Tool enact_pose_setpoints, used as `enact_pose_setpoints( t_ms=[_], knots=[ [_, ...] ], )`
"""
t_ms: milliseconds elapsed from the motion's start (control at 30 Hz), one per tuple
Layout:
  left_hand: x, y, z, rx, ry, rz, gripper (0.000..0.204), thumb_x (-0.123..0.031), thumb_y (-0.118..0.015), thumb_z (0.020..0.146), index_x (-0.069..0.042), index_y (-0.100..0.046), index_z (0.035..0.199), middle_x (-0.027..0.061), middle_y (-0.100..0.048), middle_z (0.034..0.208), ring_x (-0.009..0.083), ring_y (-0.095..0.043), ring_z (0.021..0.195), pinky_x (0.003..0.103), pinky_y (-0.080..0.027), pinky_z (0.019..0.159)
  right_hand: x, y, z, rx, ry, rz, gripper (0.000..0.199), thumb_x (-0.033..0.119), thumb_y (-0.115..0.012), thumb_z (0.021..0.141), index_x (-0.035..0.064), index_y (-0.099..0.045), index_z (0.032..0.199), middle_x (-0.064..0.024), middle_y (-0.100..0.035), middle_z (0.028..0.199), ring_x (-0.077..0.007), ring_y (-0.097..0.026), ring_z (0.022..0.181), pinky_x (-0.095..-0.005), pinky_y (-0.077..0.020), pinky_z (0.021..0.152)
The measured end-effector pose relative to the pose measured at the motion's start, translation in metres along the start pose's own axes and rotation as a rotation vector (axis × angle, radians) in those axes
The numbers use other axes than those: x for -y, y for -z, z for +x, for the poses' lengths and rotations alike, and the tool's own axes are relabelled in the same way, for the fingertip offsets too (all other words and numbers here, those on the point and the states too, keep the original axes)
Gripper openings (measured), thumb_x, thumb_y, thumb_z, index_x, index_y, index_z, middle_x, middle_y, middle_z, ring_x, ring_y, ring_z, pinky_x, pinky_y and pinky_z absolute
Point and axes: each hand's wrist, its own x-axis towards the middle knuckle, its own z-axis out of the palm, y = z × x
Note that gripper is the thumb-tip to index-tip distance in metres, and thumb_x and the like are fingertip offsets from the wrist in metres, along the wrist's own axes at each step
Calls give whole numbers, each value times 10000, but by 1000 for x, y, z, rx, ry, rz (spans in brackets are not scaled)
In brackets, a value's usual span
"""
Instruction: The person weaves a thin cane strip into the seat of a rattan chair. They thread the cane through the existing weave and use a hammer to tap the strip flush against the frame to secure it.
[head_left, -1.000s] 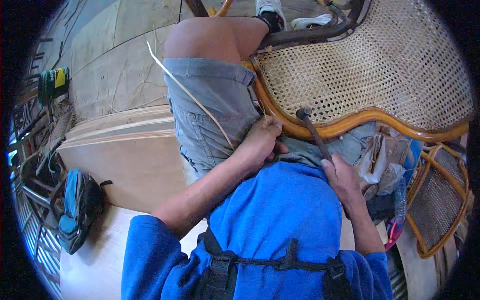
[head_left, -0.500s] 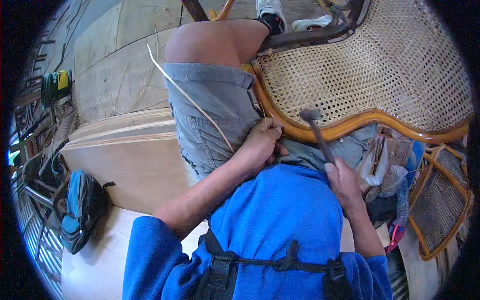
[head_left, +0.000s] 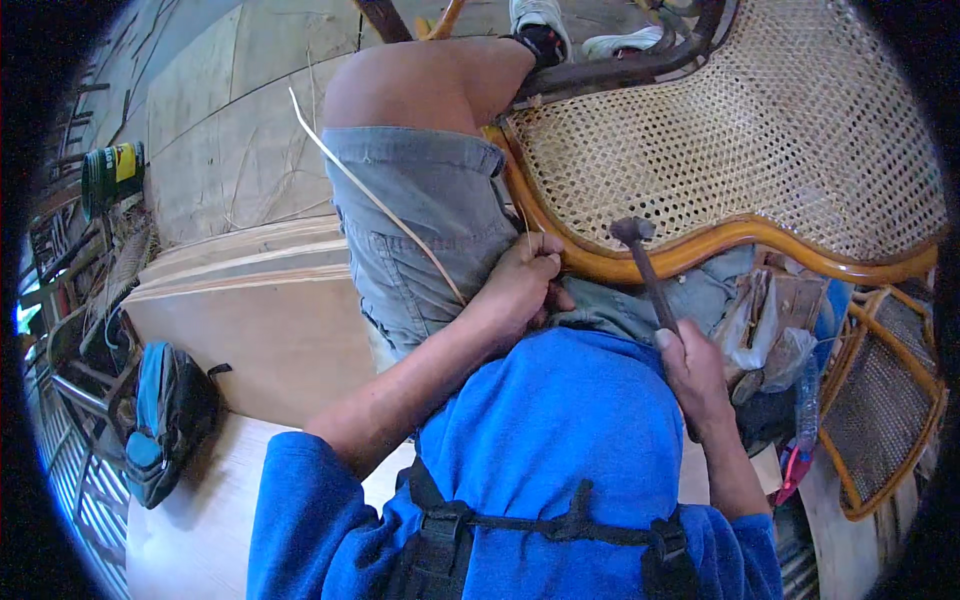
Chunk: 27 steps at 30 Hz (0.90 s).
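Right hand (head_left: 697,378) clamped on hammer (head_left: 645,270), head against cane chair frame (head_left: 640,262) across lap; left hand (head_left: 522,282) pinching cane strand (head_left: 375,195) at rim; blue backpack (head_left: 160,420) on floor, far left

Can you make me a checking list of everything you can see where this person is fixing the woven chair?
Surface: pale wooden boards and a tiled floor beyond.
Job's things: woven cane chair panel with an orange-brown frame, lying across the lap; a thin cane strip running up from the left hand; a small hammer.
Clutter: a blue and grey bag, a green and yellow container, another caned frame.
Hands: left hand pinches at the frame edge; right hand grips the hammer handle.
Cables: nothing seen.
Surroundings: shelving at far left, too blurred to detail.
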Motion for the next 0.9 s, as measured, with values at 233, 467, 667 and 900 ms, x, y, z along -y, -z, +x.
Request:
enact_pose_setpoints(
  t_ms=[233,467,667,900],
  knots=[
    [9,1,6,5,-50,-29,243,-194,-391,916,-121,-400,1148,60,-574,685,99,-446,423,226,-309,358,-19,-10,-2,-3,43,-64,254,247,-510,861,-3,-482,833,-240,-535,713,-432,-547,715,-454,-425,616],
    [8,6,6,62,9,-46,221,-170,-406,908,-139,-394,1126,43,-553,663,106,-499,452,226,-305,343,-21,-5,-11,-22,6,-60,269,263,-492,872,-4,-483,832,-245,-534,732,-446,-535,728,-455,-423,618],
    [10,1,8,9,-25,-61,216,-179,-397,913,-150,-394,1127,42,-563,652,106,-485,438,226,-313,336,-20,-5,-17,-113,-45,21,295,284,-490,875,-9,-488,836,-245,-536,721,-433,-541,721,-445,-425,627],
    [10,4,8,21,-37,-27,200,-189,-389,922,-153,-398,1118,43,-575,659,101,-502,463,218,-324,351,-22,-1,-16,-81,-81,79,308,299,-489,877,-7,-490,838,-234,-542,713,-423,-553,717,-440,-427,629]
  ],
)
